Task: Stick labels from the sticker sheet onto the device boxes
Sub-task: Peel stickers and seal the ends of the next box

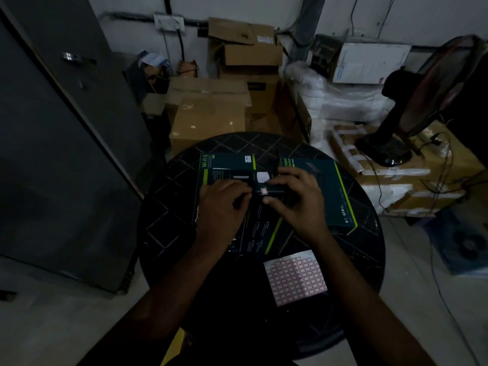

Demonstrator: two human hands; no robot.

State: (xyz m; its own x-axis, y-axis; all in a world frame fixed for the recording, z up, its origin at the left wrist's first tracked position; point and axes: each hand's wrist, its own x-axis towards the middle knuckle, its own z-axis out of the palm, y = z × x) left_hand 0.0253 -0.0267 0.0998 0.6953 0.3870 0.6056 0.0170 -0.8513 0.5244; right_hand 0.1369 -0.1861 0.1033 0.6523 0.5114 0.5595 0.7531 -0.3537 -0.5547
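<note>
- Two device boxes (317, 191) lay mid-table (163, 220), its near rim bare beside the sticker sheet (295, 277).
- My left hand (221, 204) rested curled on the box.
- My right hand (295, 196) pinched a label (264, 191) against it.

A storeroom: stacked cardboard cartons (208, 112) against a cable-strung wall (264, 9).

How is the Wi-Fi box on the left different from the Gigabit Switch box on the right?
The Wi-Fi box lies under both hands; the left hand rests on it. The Gigabit Switch box lies to its right, only partly covered by the right hand. The Wi-Fi box shows a small pink-edged label near the fingertips; none is visible on the Gigabit Switch box. Both are dark teal with green stripes and lie flat on the round table.
</note>
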